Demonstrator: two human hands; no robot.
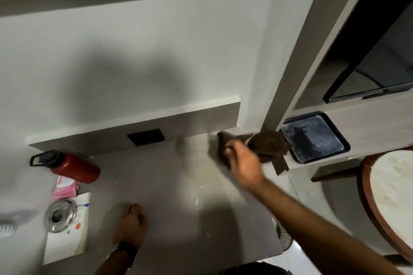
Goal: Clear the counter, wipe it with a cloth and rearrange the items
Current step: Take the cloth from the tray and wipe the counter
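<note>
Fingers of right hand (240,158) around brown cloth (266,144) at counter (169,181) corner.

A: Where do things sit on the surface (169,185)?

B: The bottle (71,164) lies on its side at the left of the frame. Just below it is a packet (66,187), then a metal ashtray (60,215) resting on a sheet of paper (67,236) at lower left.

A: And the hands?

B: The left hand (130,223) lies on the surface at lower centre. The right hand (243,161) is at the right of centre, on the cloth (266,144) at the surface's far right corner.

A: Beyond that?

B: A tray (317,138) lies just right of the cloth, on a ledge; a round table (391,194) sits at the right edge. A socket plate (146,137) sits in the upstand behind.
</note>
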